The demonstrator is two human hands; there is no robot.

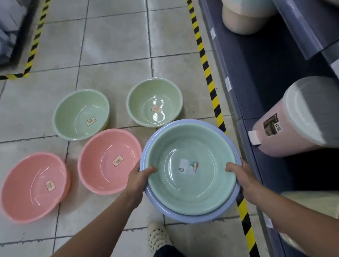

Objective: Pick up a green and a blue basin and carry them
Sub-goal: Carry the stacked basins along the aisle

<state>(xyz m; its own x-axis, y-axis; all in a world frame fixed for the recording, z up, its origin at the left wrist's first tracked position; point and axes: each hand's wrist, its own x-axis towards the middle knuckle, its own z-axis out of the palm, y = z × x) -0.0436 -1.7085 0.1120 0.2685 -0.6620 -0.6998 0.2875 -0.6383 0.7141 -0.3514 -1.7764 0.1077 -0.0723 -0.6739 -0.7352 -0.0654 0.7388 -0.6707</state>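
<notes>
Two nested basins, the green basin (189, 189) seated inside the blue basin (191, 219), are held above the tiled floor (108, 42) beside a shelf (261, 71). The left hand (140, 178) grips their left rim, thumb curled inside; the right hand (240, 175) grips the right rim likewise. Pink basins (109, 162) and pale green basins (81, 114) sit on the floor, left.

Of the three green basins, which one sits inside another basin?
The darker green basin, nested in the blue basin; both paler green basins stand alone on the floor.

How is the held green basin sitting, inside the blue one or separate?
Inside: the green basin nests in the blue basin, whose rim rings it.
</notes>
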